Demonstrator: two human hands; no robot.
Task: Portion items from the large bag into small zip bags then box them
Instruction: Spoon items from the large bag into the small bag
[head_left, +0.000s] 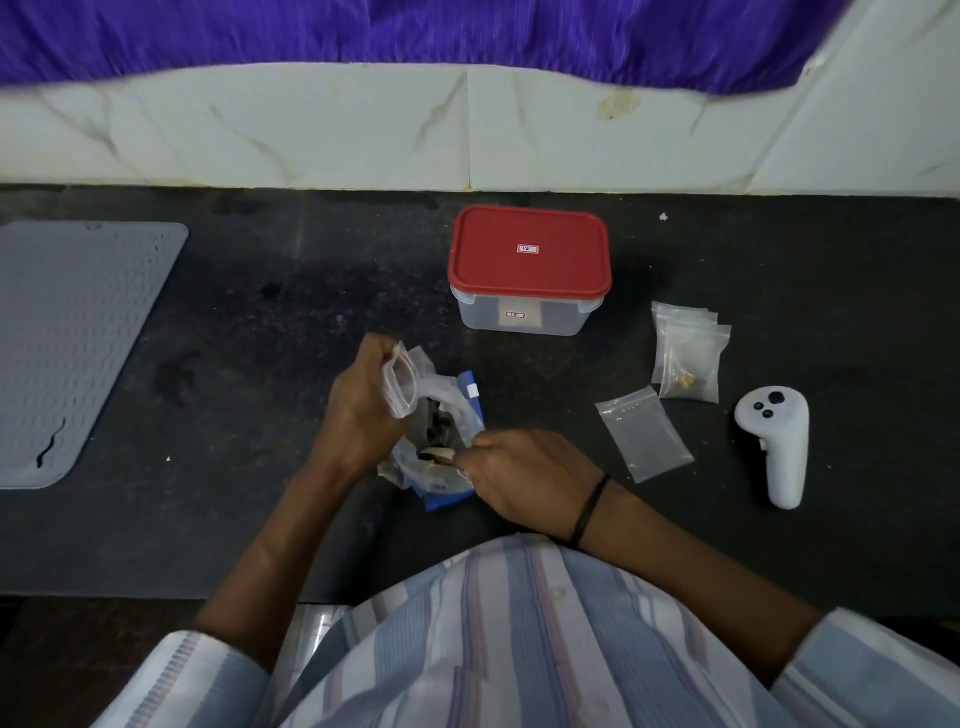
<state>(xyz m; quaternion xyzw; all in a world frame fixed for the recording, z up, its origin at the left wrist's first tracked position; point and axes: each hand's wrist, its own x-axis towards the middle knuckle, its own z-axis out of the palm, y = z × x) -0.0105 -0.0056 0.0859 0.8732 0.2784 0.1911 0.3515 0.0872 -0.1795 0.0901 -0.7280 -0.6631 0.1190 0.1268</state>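
The left hand (358, 400) has its fingers curled round a small zip bag (402, 384), holding it with the mouth gaping toward the right hand (524, 475). That hand sits just beside it, fingertips pinched together at the rim of the large bag (441, 441); it seems to hold a small piece, though I cannot tell for sure. The large bag lies crumpled between the two hands, dark items showing inside.

To do this well, I'd keep the small bag's mouth propped wide and low over the large bag, so anything dropped falls back in. Lift only a few pieces, then feed them well past the zip strip.

Beyond the hands stands the box (527, 270), red lid still on. Right of the right hand lie an empty bag (644, 434) and filled bags (688, 358).
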